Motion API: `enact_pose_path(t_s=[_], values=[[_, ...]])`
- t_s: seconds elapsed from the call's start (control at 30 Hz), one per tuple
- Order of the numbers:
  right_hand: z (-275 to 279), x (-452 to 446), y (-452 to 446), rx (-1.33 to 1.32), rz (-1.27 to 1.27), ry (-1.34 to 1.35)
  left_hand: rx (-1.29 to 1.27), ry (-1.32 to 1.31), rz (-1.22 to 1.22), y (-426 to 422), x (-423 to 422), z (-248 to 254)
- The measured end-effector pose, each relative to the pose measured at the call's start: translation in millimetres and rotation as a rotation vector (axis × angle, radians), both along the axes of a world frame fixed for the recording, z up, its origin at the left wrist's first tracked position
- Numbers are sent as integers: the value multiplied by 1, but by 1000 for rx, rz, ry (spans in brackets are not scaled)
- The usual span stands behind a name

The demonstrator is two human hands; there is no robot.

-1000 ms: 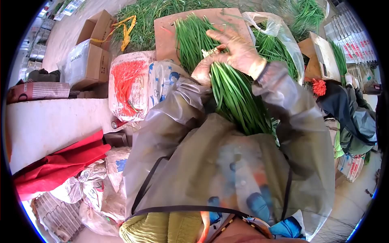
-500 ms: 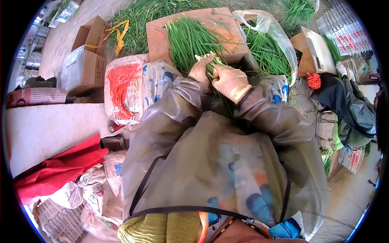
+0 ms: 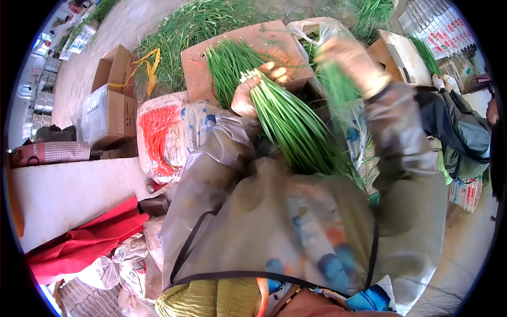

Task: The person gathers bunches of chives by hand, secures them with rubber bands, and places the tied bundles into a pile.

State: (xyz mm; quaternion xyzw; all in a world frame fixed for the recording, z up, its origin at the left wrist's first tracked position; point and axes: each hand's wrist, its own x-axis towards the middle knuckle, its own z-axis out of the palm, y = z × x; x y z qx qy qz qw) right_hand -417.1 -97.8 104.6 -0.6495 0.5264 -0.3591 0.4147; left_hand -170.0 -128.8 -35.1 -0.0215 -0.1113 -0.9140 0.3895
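Observation:
My left hand (image 3: 246, 99), in a thin glove, is closed around the pale root end of a bunch of chives (image 3: 298, 124). The green leaves slant down to the right across the front of my apron. My right hand (image 3: 353, 62) is raised over the plastic bag of chives (image 3: 338, 87) and smeared by motion. Whether it holds any strands cannot be made out. Behind my left hand, another pile of chives (image 3: 227, 66) lies on the cardboard-covered box (image 3: 196, 71).
Red ties (image 3: 158, 129) lie on a sack at left, beside cardboard boxes (image 3: 121, 100) with yellow strapping (image 3: 152, 63). Loose greens (image 3: 185, 37) cover the floor ahead. A wooden crate (image 3: 404, 55) stands at right, near another person's sleeve (image 3: 459, 121).
Both hands were together at the root end. My right hand has let go there and swung right and up. The bunch now shows, fanned toward my lap.

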Motion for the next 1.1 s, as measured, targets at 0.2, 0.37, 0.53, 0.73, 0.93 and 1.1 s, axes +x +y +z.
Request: enact_pose_path(t_s=[0.2, 0.37, 0.53, 0.73, 0.93, 1.1], values=[[-88, 78, -17, -274, -136, 185, -9, -160, 4, 8, -17, 4], [-39, 68, -59, -634, 125, 323, -41, -295, -56, 9, -15, 11], [-44, 114, -71, 242, 569, 543, -58, -273, -115, 8, -20, 12], [11, 20, -80, -441, -93, 270, -264, -278, 474, -57, 72, 57], [-7, -49, -62, -198, -186, -88, -187, -147, 742, -100, 169, 68], [48, 18, -45, -352, -107, -255, -146, -204, 766, -64, 131, 87]])
